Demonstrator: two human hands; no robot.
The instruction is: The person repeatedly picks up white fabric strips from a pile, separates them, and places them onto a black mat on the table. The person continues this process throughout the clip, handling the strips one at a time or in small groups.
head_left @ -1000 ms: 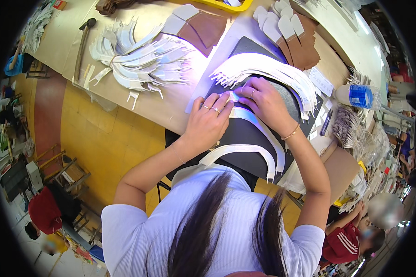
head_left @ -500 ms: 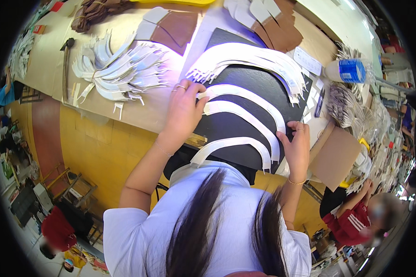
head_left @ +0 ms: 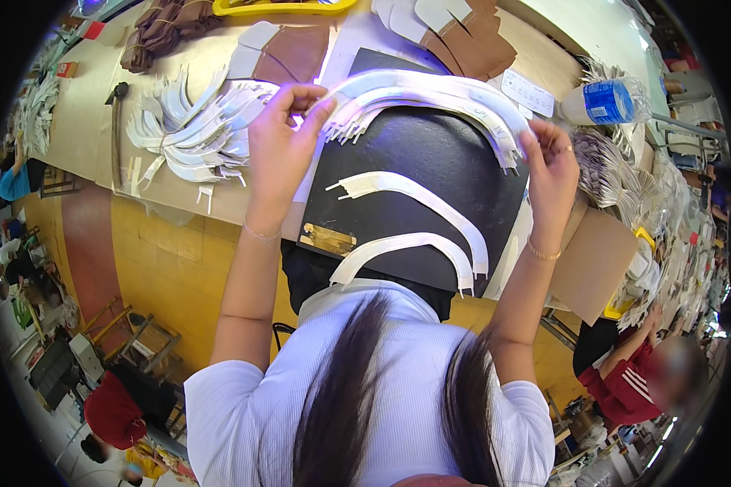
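Observation:
A pile of curved white strips [head_left: 430, 91] with thin tails at the ends lies on the far part of a black board [head_left: 414, 150]. My left hand [head_left: 287, 134] pinches the left end of the uppermost curved white strip over that pile. At its other end my right hand [head_left: 551, 158] has thumb and fingers closed on the same strip. Nearer to me, two single curved white strips lie apart on the board: the upper strip [head_left: 430, 199] has tails at its left end, and the lower strip [head_left: 410, 243] is by the near edge.
Left of the board lies a tied bundle of white strips [head_left: 191, 130], beside a hammer [head_left: 116, 114]. Brown and grey pieces [head_left: 288, 53] lie behind. To the right are a paper slip [head_left: 528, 93], a blue-labelled bottle [head_left: 605, 104] and a brown board [head_left: 597, 264]. A co-worker [head_left: 633, 381] sits at right.
Both hands have moved away from me, up to the pile, carrying one curved strip. Two single strips now lie on the near part of the board instead of three.

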